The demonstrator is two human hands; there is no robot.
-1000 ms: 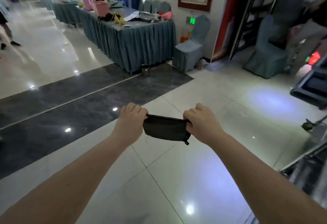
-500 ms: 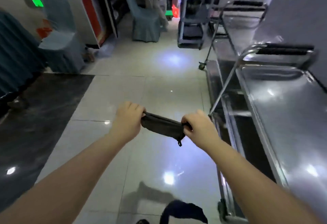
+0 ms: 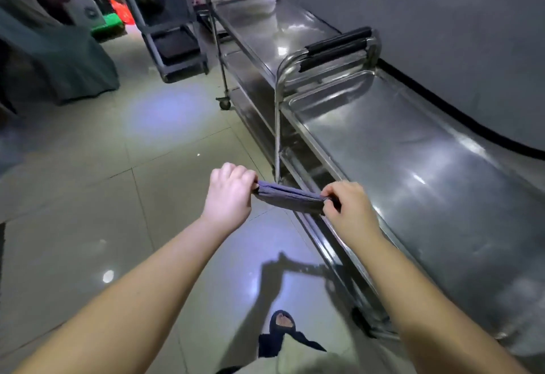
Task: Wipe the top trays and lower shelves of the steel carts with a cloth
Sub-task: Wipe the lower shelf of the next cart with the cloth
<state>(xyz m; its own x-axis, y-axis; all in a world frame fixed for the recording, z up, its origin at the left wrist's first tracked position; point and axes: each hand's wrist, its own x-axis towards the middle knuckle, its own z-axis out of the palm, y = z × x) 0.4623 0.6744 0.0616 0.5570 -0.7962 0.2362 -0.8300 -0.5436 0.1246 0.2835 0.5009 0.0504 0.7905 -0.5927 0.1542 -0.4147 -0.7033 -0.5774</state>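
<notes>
A dark folded cloth (image 3: 287, 198) is stretched between my two hands above the floor. My left hand (image 3: 228, 193) grips its left end and my right hand (image 3: 349, 210) pinches its right end. Just to the right stands the near steel cart (image 3: 413, 167), its shiny top tray bare, with a black-gripped handle (image 3: 336, 46) at its far end. Its lower shelf (image 3: 312, 173) shows partly under the tray's left edge. A second steel cart (image 3: 265, 25) stands beyond it along the wall.
A grey wall (image 3: 442, 19) runs along the carts' right side. A dark plastic trolley (image 3: 171, 46) stands at the back, a covered chair (image 3: 59, 58) at the left. Glossy tiled floor (image 3: 147, 167) spreads to my left. My foot (image 3: 283, 322) shows below.
The view has swung right from the hall and draped tables to the steel carts, which are now close on my right. Both hands still hold the cloth stretched between them.
</notes>
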